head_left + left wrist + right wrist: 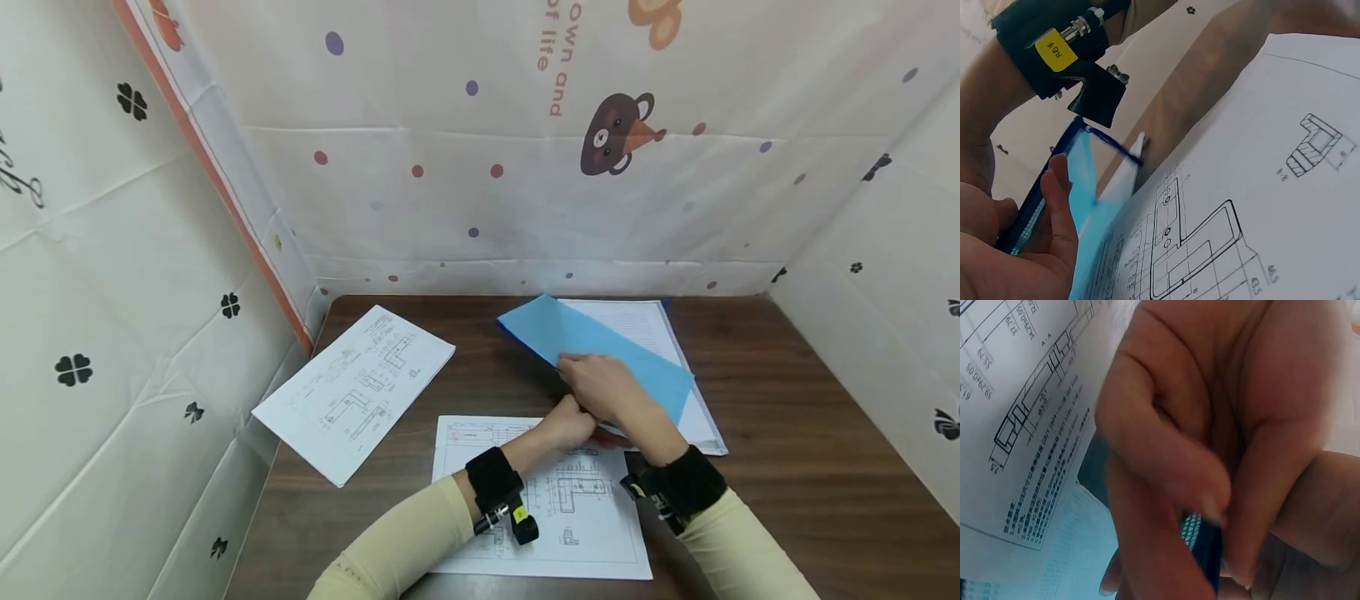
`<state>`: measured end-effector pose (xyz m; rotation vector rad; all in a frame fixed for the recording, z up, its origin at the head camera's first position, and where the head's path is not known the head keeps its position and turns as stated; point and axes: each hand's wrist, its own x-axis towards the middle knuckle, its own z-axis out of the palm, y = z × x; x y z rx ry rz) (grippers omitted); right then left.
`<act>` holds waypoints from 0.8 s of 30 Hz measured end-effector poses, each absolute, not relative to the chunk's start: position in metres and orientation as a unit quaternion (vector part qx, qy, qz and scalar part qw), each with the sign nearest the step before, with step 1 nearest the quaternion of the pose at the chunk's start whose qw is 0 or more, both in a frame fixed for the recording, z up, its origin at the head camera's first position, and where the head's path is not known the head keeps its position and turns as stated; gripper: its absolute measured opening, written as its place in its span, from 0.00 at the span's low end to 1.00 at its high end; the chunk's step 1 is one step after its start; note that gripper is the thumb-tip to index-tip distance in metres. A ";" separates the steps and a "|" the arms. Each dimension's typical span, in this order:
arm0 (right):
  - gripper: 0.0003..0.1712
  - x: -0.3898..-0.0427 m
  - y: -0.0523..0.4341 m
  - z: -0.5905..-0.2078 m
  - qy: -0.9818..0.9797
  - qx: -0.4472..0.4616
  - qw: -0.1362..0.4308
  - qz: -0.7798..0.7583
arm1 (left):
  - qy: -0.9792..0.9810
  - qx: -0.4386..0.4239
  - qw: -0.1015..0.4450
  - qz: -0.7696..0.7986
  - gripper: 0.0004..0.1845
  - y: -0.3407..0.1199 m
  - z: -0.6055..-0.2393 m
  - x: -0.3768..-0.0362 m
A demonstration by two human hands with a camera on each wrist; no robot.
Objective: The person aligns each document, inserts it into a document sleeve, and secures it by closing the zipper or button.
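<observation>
A light-blue zip pouch (pixel 622 346) with a dark-blue zip edge stands tilted over the back right of the table. My right hand (pixel 603 387) pinches its zip edge between thumb and fingers, close up in the right wrist view. Just below, my left hand (pixel 566 423) holds the same edge, its fingers (pixel 1060 215) bent round it in the left wrist view. A dark-blue cord (pixel 1110 145) hangs at the pouch's corner. Under both forearms lies a sheet with a technical drawing (pixel 600 533). Part of the zip is hidden behind my fingers.
At the left of the brown table (pixel 780 400) lies another set of drawing sheets (pixel 360 392), turned at an angle. Behind the pouch, a stack of printed paper (pixel 626 321) lies at the back right. Patterned white cloth (pixel 420 217) hangs along the table's back and sides.
</observation>
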<state>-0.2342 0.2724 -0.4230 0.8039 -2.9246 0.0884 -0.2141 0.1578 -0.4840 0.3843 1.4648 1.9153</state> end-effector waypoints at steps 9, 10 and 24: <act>0.14 -0.240 0.295 -0.430 -0.958 0.265 0.002 0.114 | 0.696 0.241 0.293 0.610 0.17 0.133 -0.474 -0.222; 0.14 -0.240 0.297 -0.432 -0.956 0.264 -0.007 0.124 | 0.728 0.252 0.265 0.580 0.18 0.128 -0.472 -0.223; 0.14 -0.252 0.312 -0.446 -0.967 0.218 -0.071 0.111 | 0.913 0.396 -0.030 0.092 0.26 0.091 -0.457 -0.247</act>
